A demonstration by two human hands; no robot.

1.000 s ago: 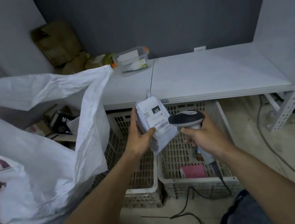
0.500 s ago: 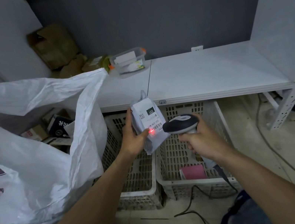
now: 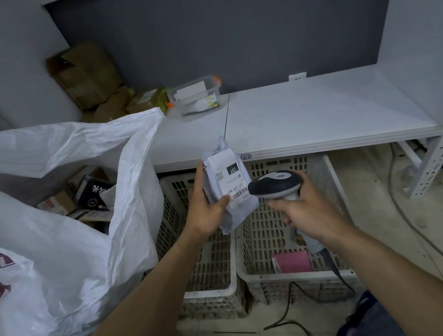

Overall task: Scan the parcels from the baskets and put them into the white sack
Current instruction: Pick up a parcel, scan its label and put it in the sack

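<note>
My left hand (image 3: 206, 214) grips a small grey parcel (image 3: 227, 184) with a white label, held upright above the two white baskets. My right hand (image 3: 307, 212) grips a handheld barcode scanner (image 3: 275, 183), whose head points at the label's lower edge. The left basket (image 3: 213, 286) shows nothing inside. A pink parcel (image 3: 293, 261) lies in the right basket (image 3: 297, 275). The white sack (image 3: 61, 253) stands open at the left with several boxes inside.
A low white shelf (image 3: 308, 115) runs over the baskets' far ends, with a clear plastic box (image 3: 193, 96) on it. Cardboard boxes (image 3: 87, 75) are stacked behind the sack. Cables (image 3: 294, 328) trail on the floor. A metal rack leg (image 3: 442, 148) stands at the right.
The red scan light seen on the label half a second ago is gone. Parcel and scanner have stayed close together above the baskets.
</note>
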